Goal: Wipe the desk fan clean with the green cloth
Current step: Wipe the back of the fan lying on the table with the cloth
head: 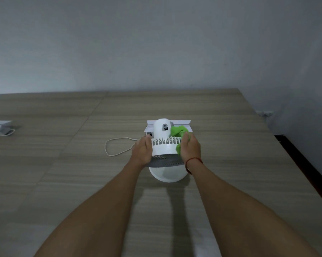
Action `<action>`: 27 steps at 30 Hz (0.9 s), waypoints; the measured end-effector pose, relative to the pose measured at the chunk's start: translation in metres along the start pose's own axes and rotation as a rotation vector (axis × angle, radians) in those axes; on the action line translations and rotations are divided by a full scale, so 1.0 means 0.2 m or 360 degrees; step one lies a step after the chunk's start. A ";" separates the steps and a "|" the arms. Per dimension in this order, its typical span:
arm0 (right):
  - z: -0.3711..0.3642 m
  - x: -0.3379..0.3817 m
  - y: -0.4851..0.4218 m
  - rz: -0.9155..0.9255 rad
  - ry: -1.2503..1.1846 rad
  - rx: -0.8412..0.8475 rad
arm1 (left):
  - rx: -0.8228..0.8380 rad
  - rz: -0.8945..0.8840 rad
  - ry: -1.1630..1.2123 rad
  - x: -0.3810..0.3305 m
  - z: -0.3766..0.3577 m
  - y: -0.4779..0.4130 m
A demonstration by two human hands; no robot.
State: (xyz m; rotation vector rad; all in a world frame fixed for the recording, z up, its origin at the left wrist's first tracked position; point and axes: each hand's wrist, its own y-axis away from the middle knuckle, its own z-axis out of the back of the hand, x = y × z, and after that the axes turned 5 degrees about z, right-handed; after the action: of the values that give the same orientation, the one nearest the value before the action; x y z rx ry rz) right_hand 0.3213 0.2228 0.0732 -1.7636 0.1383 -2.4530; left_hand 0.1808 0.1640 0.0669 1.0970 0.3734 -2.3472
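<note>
Fingers (147, 140) of left hand (142, 152) curled round desk fan (165, 148) left rim, right hand (190, 149) clamping green cloth (176, 131) against its right side, both arms outstretched, fan standing on desk (82, 173), fingertips hidden behind housing.

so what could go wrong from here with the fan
1. The cloth, bunched under the right hand, sits against the rear slots of the fan and could snag there.
2. The cord loops loose beside the left hand; turning the fan could drag it. Whether it is plugged in cannot be seen.
</note>
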 end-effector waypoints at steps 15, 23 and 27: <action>-0.07 -0.01 0.06 0.0297 0.0169 -0.0163 | -0.0076 0.0017 0.0145 0.02 -0.02 0.01; -0.01 -0.12 -0.03 -0.0692 -0.0492 -0.0140 | -0.0105 -0.0024 0.0188 0.06 -0.04 -0.01; 0.05 -0.16 -0.05 -0.1042 -0.0595 0.0006 | -0.0160 -0.0076 0.0135 0.05 -0.06 0.03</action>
State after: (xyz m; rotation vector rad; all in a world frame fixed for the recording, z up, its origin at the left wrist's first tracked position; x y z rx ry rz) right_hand 0.3415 0.2382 0.0475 -2.5350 -0.5612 -2.3980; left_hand 0.1860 0.1610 0.0515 1.1533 0.5482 -2.3007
